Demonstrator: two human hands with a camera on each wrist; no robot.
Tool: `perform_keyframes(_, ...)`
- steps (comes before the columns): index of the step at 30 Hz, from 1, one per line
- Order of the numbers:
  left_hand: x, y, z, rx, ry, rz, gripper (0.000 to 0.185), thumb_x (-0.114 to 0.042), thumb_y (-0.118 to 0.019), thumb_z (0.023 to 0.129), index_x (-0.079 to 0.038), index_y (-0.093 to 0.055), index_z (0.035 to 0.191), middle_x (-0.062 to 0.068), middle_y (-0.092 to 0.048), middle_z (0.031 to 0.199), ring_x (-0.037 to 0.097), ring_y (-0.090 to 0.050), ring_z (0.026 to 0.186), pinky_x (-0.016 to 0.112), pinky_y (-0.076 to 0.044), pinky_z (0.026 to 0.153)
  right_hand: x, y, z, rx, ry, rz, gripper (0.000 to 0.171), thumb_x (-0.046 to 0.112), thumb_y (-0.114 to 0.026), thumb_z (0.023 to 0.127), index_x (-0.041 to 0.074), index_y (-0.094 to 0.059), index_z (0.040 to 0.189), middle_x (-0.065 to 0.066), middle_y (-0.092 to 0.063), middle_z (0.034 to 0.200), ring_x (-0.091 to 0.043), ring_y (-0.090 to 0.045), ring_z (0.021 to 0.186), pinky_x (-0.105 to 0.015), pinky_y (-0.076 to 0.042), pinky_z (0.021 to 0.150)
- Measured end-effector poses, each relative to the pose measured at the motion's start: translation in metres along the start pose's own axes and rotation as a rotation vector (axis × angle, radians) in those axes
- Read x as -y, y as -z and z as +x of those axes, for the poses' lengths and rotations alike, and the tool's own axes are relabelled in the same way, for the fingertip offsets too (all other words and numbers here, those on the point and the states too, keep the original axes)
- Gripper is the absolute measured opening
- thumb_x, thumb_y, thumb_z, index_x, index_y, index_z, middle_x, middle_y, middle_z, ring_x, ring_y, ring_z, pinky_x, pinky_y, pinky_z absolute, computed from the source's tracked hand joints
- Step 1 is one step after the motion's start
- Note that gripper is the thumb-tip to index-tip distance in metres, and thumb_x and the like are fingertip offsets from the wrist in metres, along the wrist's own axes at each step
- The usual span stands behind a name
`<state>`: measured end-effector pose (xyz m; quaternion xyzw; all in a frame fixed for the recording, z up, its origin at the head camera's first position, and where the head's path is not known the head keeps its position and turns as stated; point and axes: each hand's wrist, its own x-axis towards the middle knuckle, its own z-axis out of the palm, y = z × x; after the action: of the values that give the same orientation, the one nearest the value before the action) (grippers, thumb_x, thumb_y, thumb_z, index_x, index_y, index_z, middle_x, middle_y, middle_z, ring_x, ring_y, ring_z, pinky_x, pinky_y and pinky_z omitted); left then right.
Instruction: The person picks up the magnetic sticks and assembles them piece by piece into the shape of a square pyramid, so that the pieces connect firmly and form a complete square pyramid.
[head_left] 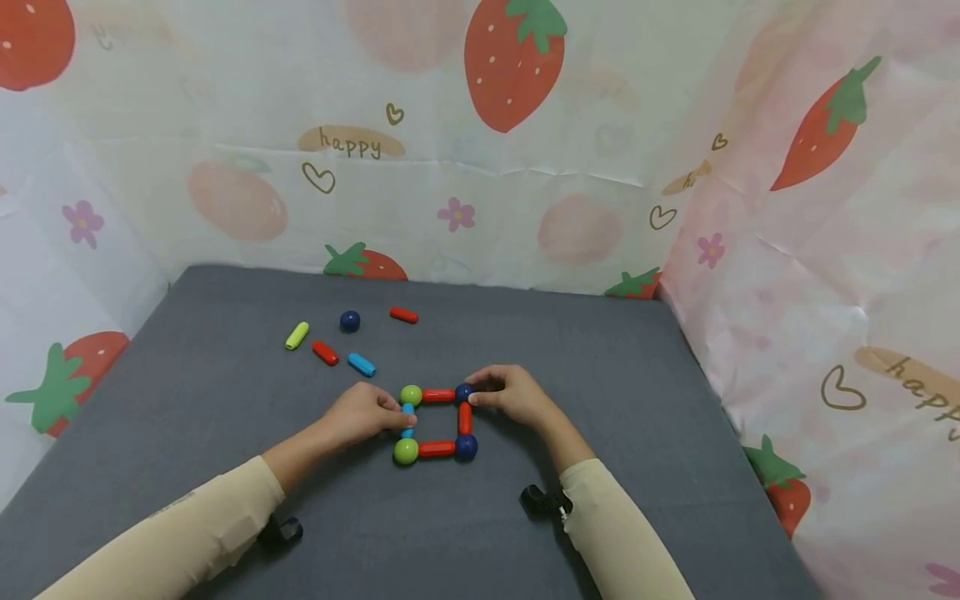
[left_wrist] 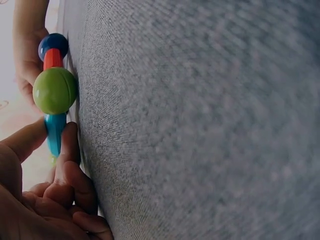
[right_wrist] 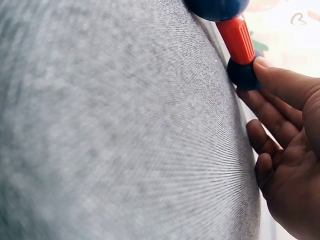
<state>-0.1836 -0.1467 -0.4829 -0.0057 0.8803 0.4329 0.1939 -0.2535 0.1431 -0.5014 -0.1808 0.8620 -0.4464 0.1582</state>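
on the grey surface, near the loose pieces, your left hand pinches the square frame's light blue rod, while your right hand pinches its far blue ball.

Fingers on blue rod

Matt grey woven cloth mat, glossy smooth plastic balls and ribbed rods
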Motion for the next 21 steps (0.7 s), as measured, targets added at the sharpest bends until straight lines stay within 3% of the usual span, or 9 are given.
perform_keyframes(11, -0.0032, -0.0024, -0.0003, -0.012, -0.005, 0.026, 0.028, -0.041, -0.082, 0.086, -0.014, -0.078, 0.078, -0.005, -0.050, 0.064, 0.015, -0.042, 0.060, 0.030, -0.029, 0.054, 0.0036, 0.0003, -0.0004, -0.002, -0.006, 0.005, 0.026, 0.026, -0.081, 0.090, 0.020, -0.077, 0.116, 0.000, -0.073, 0.102, -0.018, -0.059, 0.081, -0.031, -0.049, 0.070)
perform_keyframes(21, -0.0001, -0.0009, -0.0009, -0.008, -0.009, 0.035, 0.029, -0.045, -0.081, 0.086, -0.016, -0.080, 0.089, -0.001, -0.067, 0.090, 0.019, -0.054, 0.083, 0.032, -0.040, 0.066, 0.0007, 0.0008, -0.0002, 0.005, 0.010, -0.001, 0.027, 0.026, -0.081, 0.090, 0.019, -0.077, 0.116, 0.001, -0.073, 0.105, -0.016, -0.060, 0.087, -0.030, -0.049, 0.073)
